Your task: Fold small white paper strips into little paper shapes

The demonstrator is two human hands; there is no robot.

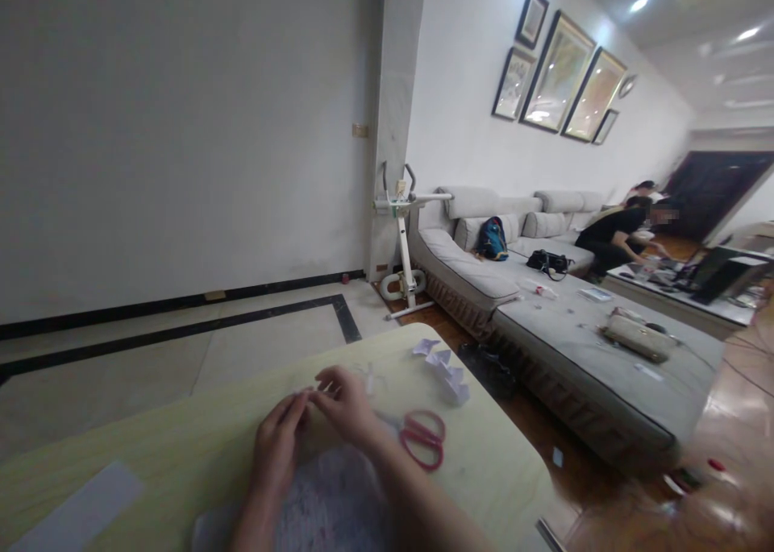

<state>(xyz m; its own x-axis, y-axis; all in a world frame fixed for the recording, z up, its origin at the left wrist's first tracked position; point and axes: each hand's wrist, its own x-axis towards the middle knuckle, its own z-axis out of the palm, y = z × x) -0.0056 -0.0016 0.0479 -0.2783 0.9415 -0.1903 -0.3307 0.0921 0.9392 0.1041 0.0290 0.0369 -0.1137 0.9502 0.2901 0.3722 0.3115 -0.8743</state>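
My left hand (281,431) and my right hand (346,403) meet over the pale yellow table (489,463). Between their pinched fingertips is a small piece of white paper (307,390), mostly hidden and blurred. To the right of my right wrist lie scissors with red handles (423,439), their blades partly behind the forearm. Several folded white paper pieces (444,369) stand in a row near the table's far right edge. Faint paper scraps (371,377) rest just beyond my right hand. A printed sheet (332,508) lies beneath my forearms.
A white paper strip (85,508) is at the table's left. Beyond the right edge stands a grey sofa (556,334) with bags on it. An exercise bike (404,246) is by the wall. People (626,226) bend over a low table farther back.
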